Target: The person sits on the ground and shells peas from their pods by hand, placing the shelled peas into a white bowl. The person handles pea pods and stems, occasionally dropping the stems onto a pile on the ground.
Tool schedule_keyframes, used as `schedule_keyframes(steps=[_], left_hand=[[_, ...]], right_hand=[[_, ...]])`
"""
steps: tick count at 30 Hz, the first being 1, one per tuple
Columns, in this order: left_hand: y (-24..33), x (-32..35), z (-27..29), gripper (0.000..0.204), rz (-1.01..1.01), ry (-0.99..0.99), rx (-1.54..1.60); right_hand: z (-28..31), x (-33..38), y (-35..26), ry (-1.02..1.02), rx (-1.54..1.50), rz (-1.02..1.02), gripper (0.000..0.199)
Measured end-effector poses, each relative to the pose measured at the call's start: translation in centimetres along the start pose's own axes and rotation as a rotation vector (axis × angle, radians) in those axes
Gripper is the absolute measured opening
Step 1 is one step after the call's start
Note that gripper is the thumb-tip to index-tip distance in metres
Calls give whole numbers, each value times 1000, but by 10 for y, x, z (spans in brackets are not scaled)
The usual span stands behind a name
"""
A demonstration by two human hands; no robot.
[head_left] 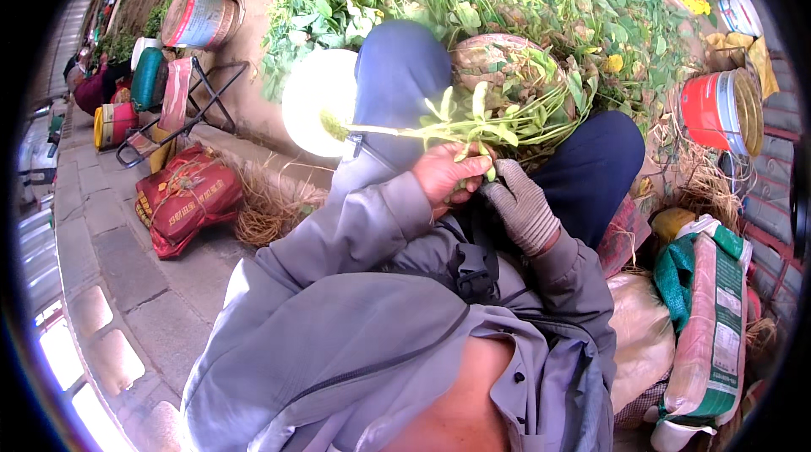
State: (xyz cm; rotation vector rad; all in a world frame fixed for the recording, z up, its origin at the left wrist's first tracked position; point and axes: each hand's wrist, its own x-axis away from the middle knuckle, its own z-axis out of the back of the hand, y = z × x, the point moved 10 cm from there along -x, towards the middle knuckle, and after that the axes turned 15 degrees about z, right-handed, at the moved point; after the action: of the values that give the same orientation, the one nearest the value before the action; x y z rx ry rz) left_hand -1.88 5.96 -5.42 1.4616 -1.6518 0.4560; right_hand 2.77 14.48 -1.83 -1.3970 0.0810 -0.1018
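Clamps bare left grip on a podded green plant, held between navy-trousered knees. Lies mostly beyond both grips, long axis crosswise, with bare stem end to the left, nearer the left grip, and leafy end to the right. Rests gloved right grip just beside, at a green pod; cannot tell whether closed on it.
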Motion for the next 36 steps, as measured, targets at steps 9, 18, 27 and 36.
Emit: schedule_keyframes(steps=[9, 18, 27, 36], left_hand=[[-3, -12, 9, 14, -152, 3, -61], [-6, -11, 9, 18, -40, -23, -144], [-8, -2, -12, 28, 117, -221, -102], [-4, 1, -1, 20, 4, 38, -203]], right_hand=[[-4, 7, 11, -77, -241, -127, 11], [3, 3, 1, -65, -319, -32, 11], [-7, 15, 21, -29, -641, -398, 20], [-10, 17, 22, -42, -646, -476, 21]])
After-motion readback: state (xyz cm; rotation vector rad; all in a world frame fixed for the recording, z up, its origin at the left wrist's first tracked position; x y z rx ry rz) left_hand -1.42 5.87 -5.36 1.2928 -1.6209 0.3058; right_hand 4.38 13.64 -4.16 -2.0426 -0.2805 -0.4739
